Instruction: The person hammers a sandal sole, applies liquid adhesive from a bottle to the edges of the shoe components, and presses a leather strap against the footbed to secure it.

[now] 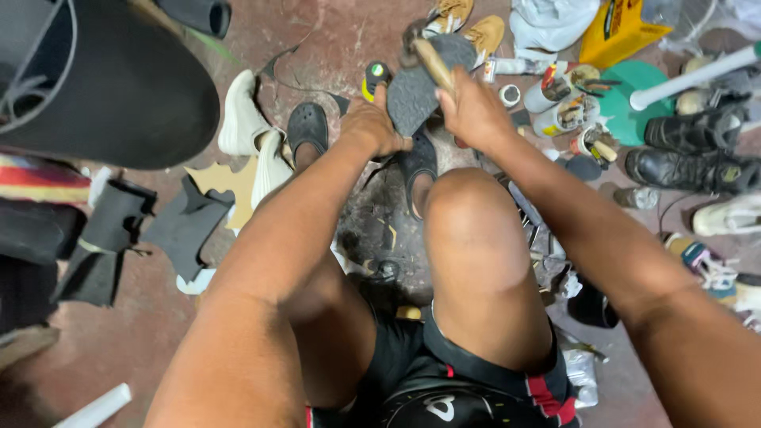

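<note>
- The dark shoe sole (412,95) was the thing in hand: a grey, rough-faced sole held up just beyond my raised knee (476,230), tilted with its broad face toward the camera.
- My left hand (372,125) was closed on the sole's near-left edge, fingers curled around it, just left of the knee's top.
- My right hand (474,111) was wrapped tight around a wooden handle (434,65), which lay across the sole's upper right; I could not make out the tool's head, which was blurred at the sole's top edge.
- Beyond the knee and past the sole, a pair of tan shoes (468,24) lay on the reddish floor (135,341).
- Left of the knee I saw a black clog (307,127), and just beside that two white shoes (252,139).
- Farther left of the knee, flat dark cut-out pieces (186,226) and a tan cut-out (222,181) lay on the floor.
- Right of the knee stood white pots (559,107) with brushes and tools in them, next to a green round lid (638,99).
- Well right of the knee, black boots (690,150) lay on their sides, with a white tube (694,75) above them.
- A yellow bag (618,28) sat at the far upper right from the knee.
</note>
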